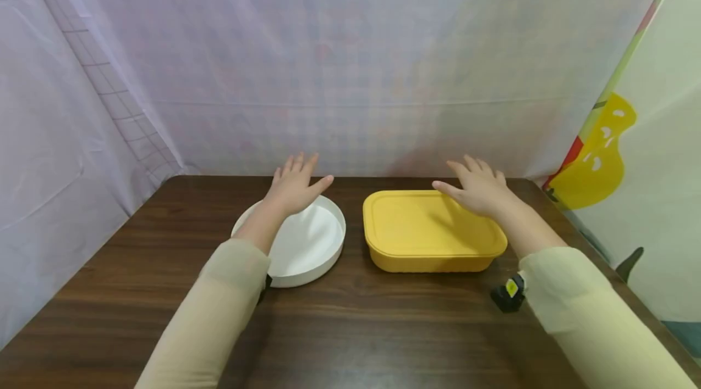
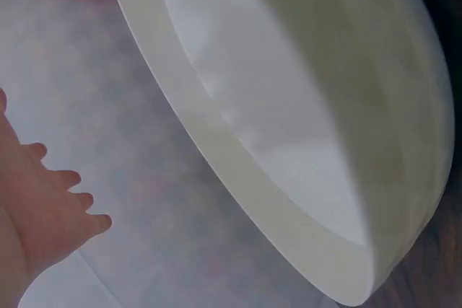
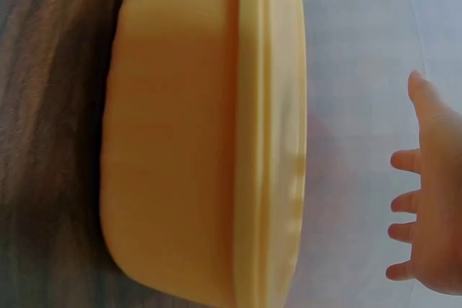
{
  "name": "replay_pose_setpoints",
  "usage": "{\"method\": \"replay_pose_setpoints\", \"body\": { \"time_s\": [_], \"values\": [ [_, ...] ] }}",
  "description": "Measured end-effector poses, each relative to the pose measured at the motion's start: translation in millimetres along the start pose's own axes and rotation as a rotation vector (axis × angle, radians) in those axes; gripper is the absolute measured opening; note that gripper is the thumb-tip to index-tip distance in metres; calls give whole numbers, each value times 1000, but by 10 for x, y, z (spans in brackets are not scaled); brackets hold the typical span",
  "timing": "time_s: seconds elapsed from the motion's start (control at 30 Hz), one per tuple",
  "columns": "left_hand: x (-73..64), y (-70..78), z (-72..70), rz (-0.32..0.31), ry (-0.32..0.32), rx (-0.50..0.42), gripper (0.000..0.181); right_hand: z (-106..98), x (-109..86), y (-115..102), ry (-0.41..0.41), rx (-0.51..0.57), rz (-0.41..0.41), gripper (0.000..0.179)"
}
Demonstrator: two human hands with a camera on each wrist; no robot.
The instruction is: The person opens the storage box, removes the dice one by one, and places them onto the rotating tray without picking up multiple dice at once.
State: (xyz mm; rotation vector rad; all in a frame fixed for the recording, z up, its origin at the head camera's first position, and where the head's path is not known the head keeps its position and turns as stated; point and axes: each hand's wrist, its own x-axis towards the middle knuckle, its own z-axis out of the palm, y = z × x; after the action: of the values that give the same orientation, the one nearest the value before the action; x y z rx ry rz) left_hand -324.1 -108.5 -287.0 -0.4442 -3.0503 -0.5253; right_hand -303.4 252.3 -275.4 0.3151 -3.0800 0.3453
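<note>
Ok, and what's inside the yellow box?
The yellow box is covered by its lid, so whatever it may hold can't be seen. Only the outside shows, with the right hand above it.

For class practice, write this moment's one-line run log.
left hand: raised, near white tray; right hand: raised, near yellow box; holding: nothing

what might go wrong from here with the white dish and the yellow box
The yellow box has a lid with a projecting rim; lifting by that rim alone might pull the lid off.
The white dish sits close beside the box, so a sideways push toward it could knock the two together.
A dark device hangs below the right wrist, near the box's front corner, and might bump the box if the right hand comes down.
</note>
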Motion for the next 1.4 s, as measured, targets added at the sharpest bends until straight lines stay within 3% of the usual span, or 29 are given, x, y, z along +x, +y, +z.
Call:
{"method": "replay_pose_setpoints", "body": {
  "time_s": [0.53,0.9,1.4],
  "values": [
    [-196,122,211,125,47,-206,83,108,-404,107,99,46,-108,81],
    [-391,292,304,163,41,-402,84,191,-612,190,130,84,-159,74],
    [-545,506,555,178,45,-546,89,321,-843,205,150,93,-197,70]
  ]
}}
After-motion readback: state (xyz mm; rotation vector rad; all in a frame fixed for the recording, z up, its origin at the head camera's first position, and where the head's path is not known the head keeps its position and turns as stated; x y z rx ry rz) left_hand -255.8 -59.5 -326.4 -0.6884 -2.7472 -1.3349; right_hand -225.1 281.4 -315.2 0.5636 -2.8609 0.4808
